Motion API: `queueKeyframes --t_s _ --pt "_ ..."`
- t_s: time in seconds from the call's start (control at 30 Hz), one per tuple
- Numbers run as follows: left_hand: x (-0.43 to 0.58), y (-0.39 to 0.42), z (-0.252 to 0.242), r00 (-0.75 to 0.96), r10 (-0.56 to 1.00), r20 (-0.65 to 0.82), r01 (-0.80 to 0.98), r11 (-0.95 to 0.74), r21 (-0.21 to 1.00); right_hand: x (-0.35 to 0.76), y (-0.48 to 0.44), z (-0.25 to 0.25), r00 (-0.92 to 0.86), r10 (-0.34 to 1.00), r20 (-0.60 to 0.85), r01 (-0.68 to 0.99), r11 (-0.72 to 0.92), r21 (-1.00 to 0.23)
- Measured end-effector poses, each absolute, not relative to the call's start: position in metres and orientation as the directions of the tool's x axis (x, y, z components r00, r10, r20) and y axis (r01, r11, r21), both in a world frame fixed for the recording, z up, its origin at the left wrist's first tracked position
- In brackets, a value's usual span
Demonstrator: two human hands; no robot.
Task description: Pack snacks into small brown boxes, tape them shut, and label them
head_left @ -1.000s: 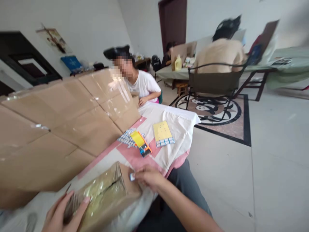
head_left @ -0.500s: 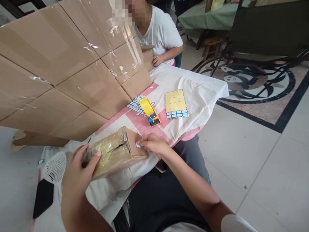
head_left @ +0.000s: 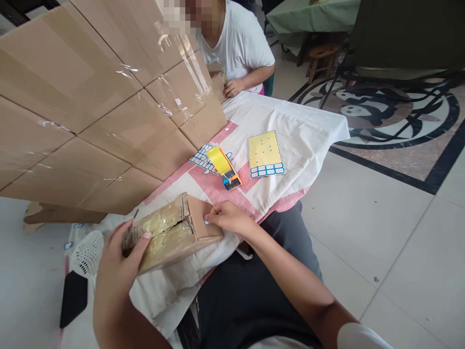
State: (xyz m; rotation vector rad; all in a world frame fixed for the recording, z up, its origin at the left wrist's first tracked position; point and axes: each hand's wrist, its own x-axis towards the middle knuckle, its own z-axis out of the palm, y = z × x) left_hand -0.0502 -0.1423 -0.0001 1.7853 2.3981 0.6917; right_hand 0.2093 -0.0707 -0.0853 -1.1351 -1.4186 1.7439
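A small taped cardboard box (head_left: 169,240) lies tilted near the table's front edge, its top seam torn along the middle. My left hand (head_left: 118,261) grips the box's left end, thumb on the top face and fingers on the far side. At the box's right end face is my right hand (head_left: 227,216), its thumb and fingers pinched on a small white, blue-edged sticker (head_left: 207,221) against the cardboard. Most of the sticker is hidden by the fingers. Beyond the box lie a yellow-and-orange tape dispenser (head_left: 223,167), a sheet of blue-edged stickers (head_left: 202,157) and a yellow sheet (head_left: 265,152).
Large cardboard panels (head_left: 109,116) joined with clear tape stand along the table's far left. Another person (head_left: 240,48) sits behind them, a hand at the table's edge. A white perforated item (head_left: 87,254) and a black flat piece (head_left: 74,298) are at the left.
My right hand has shifted slightly, and its fingers now cover more of the sticker at the box's end. My left hand keeps its grip. The camera view has moved a little.
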Motion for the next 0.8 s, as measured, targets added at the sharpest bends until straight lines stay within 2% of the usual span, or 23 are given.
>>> queueKeyframes --t_s 0.17,0.27,0.33,0.4,0.47,0.53,0.6,0.67,0.73,0.8 --pt "-0.052 -0.142 -0.001 -0.315 0.924 0.219 0.899 0.216 0.381 0.217 -0.07 -0.096 -0.419 0.881 -0.219 0.085 -0.202 -0.976" --pt "-0.053 -0.141 -0.002 -0.327 0.921 0.21 0.895 0.231 0.381 0.221 -0.072 -0.105 -0.396 0.915 -0.072 -0.02 -0.087 -0.996" --pt "-0.054 -0.14 -0.002 -0.331 0.923 0.198 0.893 0.239 0.382 0.222 -0.071 -0.11 -0.466 0.885 0.017 -0.132 -0.051 -0.99" --pt "-0.055 -0.14 0.0 -0.326 0.924 0.2 0.893 0.232 0.385 0.223 -0.07 -0.113 -0.581 0.814 0.009 -0.179 -0.117 -0.977" --pt "-0.054 -0.141 0.002 -0.344 0.916 0.204 0.887 0.246 0.391 0.224 -0.069 -0.114 -0.649 0.761 -0.027 -0.158 -0.169 -0.973" --pt "-0.051 -0.142 -0.001 -0.495 0.832 0.251 0.815 0.345 0.465 0.227 -0.067 -0.114 -0.645 0.764 0.002 -0.131 -0.108 -0.985" --pt "-0.042 -0.143 -0.011 -0.695 0.642 0.323 0.675 0.429 0.6 0.228 -0.069 -0.115 -0.622 0.779 0.082 -0.113 0.015 -0.994" --pt "-0.031 -0.146 -0.027 -0.801 0.511 0.312 0.523 0.345 0.779 0.227 -0.073 -0.116 -0.591 0.794 0.146 -0.11 0.1 -0.989" --pt "-0.017 -0.152 -0.043 -0.76 0.588 0.276 0.457 0.182 0.87 0.224 -0.08 -0.117 -0.557 0.813 0.169 -0.136 0.112 -0.984" --pt "-0.005 -0.162 -0.052 -0.613 0.734 0.292 0.557 0.14 0.818 0.224 -0.088 -0.113 -0.536 0.822 0.193 -0.2 0.099 -0.975"
